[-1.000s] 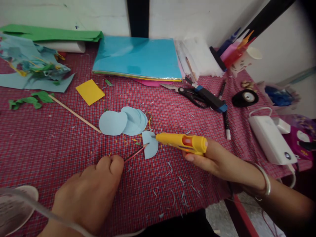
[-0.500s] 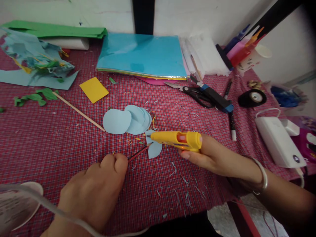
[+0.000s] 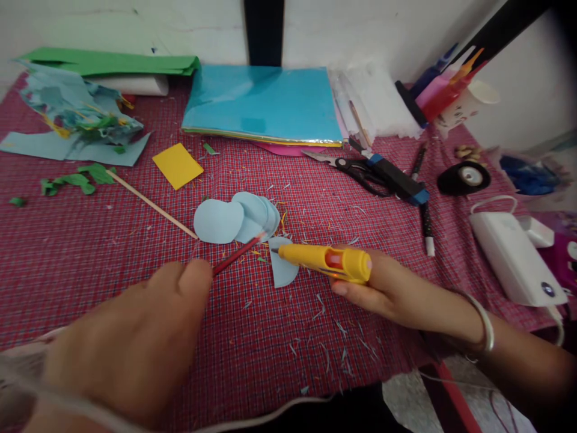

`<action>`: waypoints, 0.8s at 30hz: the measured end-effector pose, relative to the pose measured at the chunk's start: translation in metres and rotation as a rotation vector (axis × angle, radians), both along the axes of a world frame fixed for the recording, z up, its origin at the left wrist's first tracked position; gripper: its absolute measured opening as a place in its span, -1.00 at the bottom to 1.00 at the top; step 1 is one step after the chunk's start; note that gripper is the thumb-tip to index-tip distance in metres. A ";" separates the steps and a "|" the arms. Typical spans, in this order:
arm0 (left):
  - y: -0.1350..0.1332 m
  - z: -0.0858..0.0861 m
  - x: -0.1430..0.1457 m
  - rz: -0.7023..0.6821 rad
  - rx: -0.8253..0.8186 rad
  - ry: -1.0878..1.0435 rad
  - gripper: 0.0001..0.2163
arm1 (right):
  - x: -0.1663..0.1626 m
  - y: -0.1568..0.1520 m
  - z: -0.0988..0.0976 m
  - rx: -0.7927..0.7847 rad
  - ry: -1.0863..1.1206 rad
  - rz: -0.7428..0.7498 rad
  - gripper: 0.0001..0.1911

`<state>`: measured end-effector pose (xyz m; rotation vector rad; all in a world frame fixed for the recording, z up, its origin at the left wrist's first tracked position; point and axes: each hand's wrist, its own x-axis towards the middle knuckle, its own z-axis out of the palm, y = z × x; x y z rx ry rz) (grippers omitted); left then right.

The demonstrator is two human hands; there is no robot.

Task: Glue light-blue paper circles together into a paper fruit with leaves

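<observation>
On a checked worktop (image 3: 256,337), a pale blue paper half-circle (image 3: 285,274) lies just beside overlapping blue papers (image 3: 219,221). The left hand (image 3: 135,337), fingers clamped on a pencil (image 3: 237,257), has drawn back, lifting the point off the half-circle, so the pencil seems no longer to steady it. The right hand (image 3: 383,288), fingers wrapped around a yellow glue gun (image 3: 311,255), keeps the nozzle over its edge; contact is unclear.
</observation>
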<state>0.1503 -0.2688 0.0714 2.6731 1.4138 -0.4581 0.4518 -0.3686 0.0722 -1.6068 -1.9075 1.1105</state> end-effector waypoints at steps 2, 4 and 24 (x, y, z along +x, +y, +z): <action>-0.004 0.009 0.018 -0.118 0.164 0.135 -0.67 | -0.001 -0.002 -0.001 -0.002 -0.029 -0.010 -0.79; -0.007 0.016 0.035 -0.159 0.175 0.200 -0.68 | -0.003 -0.002 -0.001 -0.020 -0.045 -0.013 -0.79; -0.010 0.024 0.051 -0.181 -0.001 0.338 -0.72 | -0.001 -0.021 -0.001 -0.051 0.015 -0.001 -0.88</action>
